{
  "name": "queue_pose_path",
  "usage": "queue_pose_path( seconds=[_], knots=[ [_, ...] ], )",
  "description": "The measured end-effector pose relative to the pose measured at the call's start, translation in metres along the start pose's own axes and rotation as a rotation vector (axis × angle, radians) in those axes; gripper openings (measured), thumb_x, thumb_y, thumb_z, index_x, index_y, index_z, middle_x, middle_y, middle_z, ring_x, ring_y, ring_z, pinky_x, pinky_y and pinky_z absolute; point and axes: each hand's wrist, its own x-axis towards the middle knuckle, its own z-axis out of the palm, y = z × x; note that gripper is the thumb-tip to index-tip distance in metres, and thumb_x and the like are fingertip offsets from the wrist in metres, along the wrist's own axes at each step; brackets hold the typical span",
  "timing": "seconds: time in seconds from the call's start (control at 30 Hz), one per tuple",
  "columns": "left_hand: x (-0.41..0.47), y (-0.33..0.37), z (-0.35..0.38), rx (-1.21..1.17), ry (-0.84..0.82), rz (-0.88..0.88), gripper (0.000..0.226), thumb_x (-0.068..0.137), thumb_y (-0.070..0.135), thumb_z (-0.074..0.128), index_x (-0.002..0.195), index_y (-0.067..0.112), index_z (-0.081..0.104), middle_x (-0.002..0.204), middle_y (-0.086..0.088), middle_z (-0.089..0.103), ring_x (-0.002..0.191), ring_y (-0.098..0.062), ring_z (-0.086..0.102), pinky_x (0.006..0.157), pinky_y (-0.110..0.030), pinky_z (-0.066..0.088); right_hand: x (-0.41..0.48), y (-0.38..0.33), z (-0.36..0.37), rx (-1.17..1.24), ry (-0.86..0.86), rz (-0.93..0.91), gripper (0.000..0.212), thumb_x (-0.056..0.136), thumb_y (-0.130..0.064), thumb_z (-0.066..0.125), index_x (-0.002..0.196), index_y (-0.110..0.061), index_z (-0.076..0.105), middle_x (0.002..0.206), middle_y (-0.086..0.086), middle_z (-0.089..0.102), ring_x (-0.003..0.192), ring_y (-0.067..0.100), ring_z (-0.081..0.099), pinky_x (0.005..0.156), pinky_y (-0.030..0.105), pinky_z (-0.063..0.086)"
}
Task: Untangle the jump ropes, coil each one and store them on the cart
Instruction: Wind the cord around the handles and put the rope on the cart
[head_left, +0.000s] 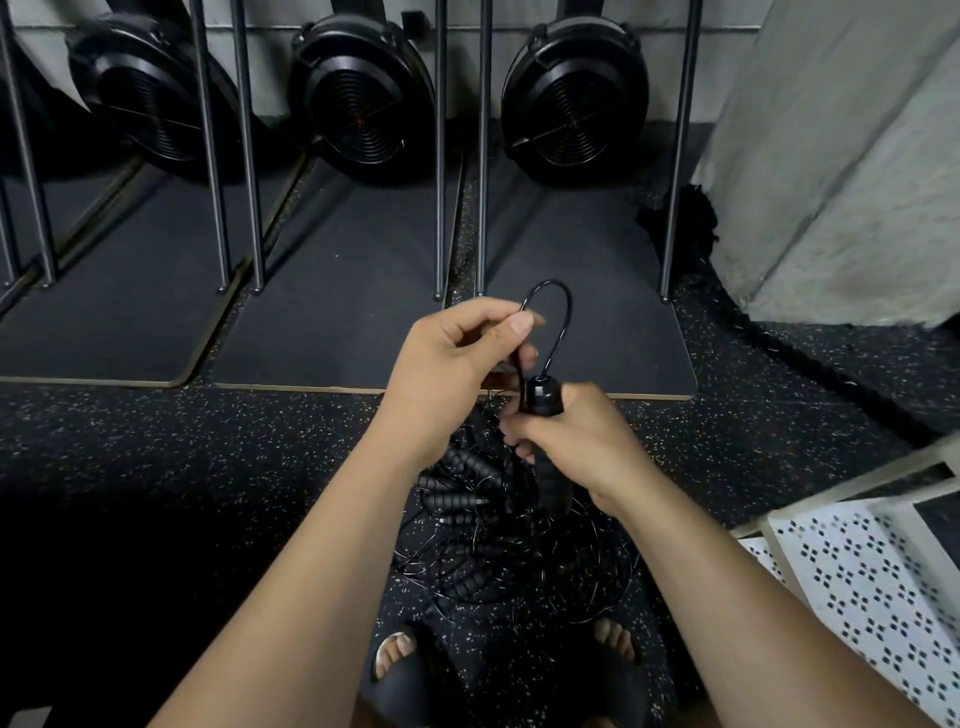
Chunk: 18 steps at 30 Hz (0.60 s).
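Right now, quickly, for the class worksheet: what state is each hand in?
Left hand: closed, pinching the black cord between thumb and fingers.
Right hand: closed, gripping the jump rope handle.

No writing can be read here.

The black fan housings (363, 98) by the wall, the jump rope handle (544, 400) and the white side of the cart (857, 571) show no letter, number or brand mark that can be made out. The cart side carries only a pattern of small diamond-shaped holes, which is not a sign. A small orange spot sits in the middle of two housings, too small to read as anything.
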Motion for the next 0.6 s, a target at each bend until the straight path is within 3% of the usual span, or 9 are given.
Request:
queue_pose_path(
  seconds=[0.1,0.2,0.3,0.4,0.47,0.53,0.6],
  knots=[
    [0.002,-0.001,-0.003,-0.071,0.028,-0.033,0.024,0.109,0.027,0.062,0.111,0.011,0.08,0.104,-0.011,0.079,0.098,-0.021,0.075,0.08,-0.035,0.06,0.0,-0.002,-0.002,-0.054,0.039,-0.015,0.006,0.088,-0.011,0.073,0.088,-0.013,0.079,0.077,0.003,0.08,0.067,0.015,0.07,0.084,0.05,0.063],
    [0.009,-0.012,-0.005,-0.131,0.031,-0.161,0.049,0.115,0.044,0.039,0.12,0.014,0.078,0.118,-0.01,0.079,0.114,-0.028,0.075,0.101,-0.045,0.054,-0.002,-0.008,-0.01,-0.053,0.084,-0.032,0.005,0.089,-0.013,0.073,0.088,-0.013,0.078,0.077,0.002,0.08,0.068,0.013,0.071,0.086,0.05,0.062],
    [0.016,-0.032,-0.006,-0.187,-0.019,-0.284,0.068,0.114,0.056,0.023,0.129,0.013,0.074,0.119,-0.011,0.077,0.11,-0.028,0.074,0.1,-0.045,0.051,-0.008,-0.019,-0.021,-0.004,0.13,-0.092,0.004,0.09,-0.012,0.075,0.091,-0.013,0.079,0.077,0.004,0.08,0.067,0.013,0.07,0.078,0.04,0.06],
    [0.016,-0.045,0.001,-0.178,-0.095,-0.368,0.083,0.111,0.064,0.01,0.129,0.01,0.071,0.118,-0.011,0.078,0.109,-0.029,0.071,0.108,-0.048,0.045,-0.019,-0.035,-0.033,0.158,0.119,-0.145,0.003,0.091,-0.005,0.076,0.091,-0.005,0.078,0.075,0.006,0.079,0.065,0.011,0.066,0.068,0.025,0.056],
    [0.022,-0.053,0.013,-0.061,-0.149,-0.442,0.074,0.113,0.053,0.013,0.109,0.021,0.08,0.104,0.0,0.081,0.114,-0.026,0.071,0.106,-0.042,0.045,-0.025,-0.045,-0.042,0.285,0.111,-0.177,0.003,0.092,-0.001,0.074,0.092,-0.002,0.077,0.073,0.006,0.076,0.063,0.011,0.063,0.064,0.021,0.055],
    [0.025,-0.06,0.02,0.067,-0.286,-0.516,0.052,0.106,0.025,0.035,0.089,0.031,0.084,0.1,0.01,0.082,0.116,-0.016,0.073,0.095,-0.037,0.048,-0.029,-0.051,-0.051,0.381,0.119,-0.202,0.004,0.093,0.0,0.073,0.093,-0.002,0.076,0.075,0.01,0.075,0.063,0.013,0.063,0.062,0.022,0.056],
    [0.02,-0.065,0.021,0.126,-0.411,-0.451,0.049,0.091,0.0,0.043,0.102,0.029,0.082,0.108,0.011,0.081,0.111,-0.004,0.073,0.092,-0.034,0.05,-0.032,-0.054,-0.061,0.438,0.116,-0.222,0.007,0.094,0.0,0.071,0.092,-0.004,0.077,0.078,0.012,0.075,0.066,0.016,0.062,0.063,0.024,0.055]
  ],
)
